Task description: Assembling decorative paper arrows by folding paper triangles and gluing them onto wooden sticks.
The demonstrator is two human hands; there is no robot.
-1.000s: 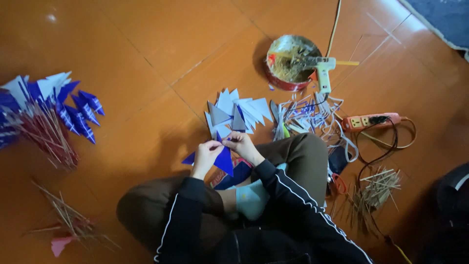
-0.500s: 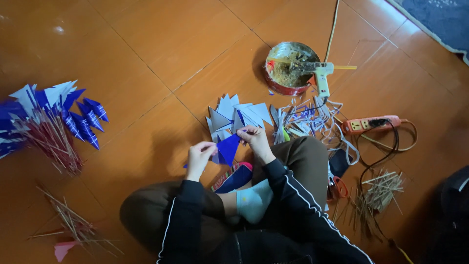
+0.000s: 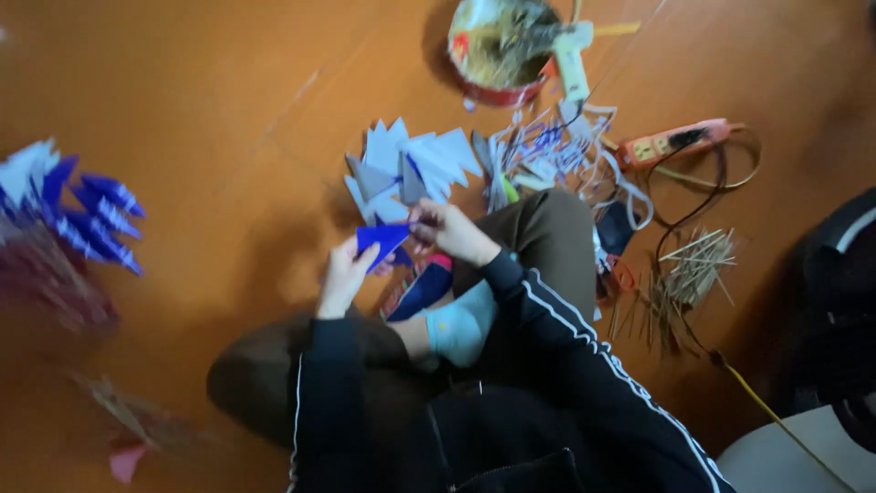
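Above the crossed legs, the left hand and right hand each pinch one end of a small blue paper triangle. Beyond it, pale paper triangles lie heaped on the orange floor, before a round red-rimmed tin.

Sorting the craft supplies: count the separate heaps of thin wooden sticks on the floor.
2 clearly. One stick pile lies right of the bent knee near the cables; a blurred stick scatter lies lower left. More may be hidden under the blue flags.
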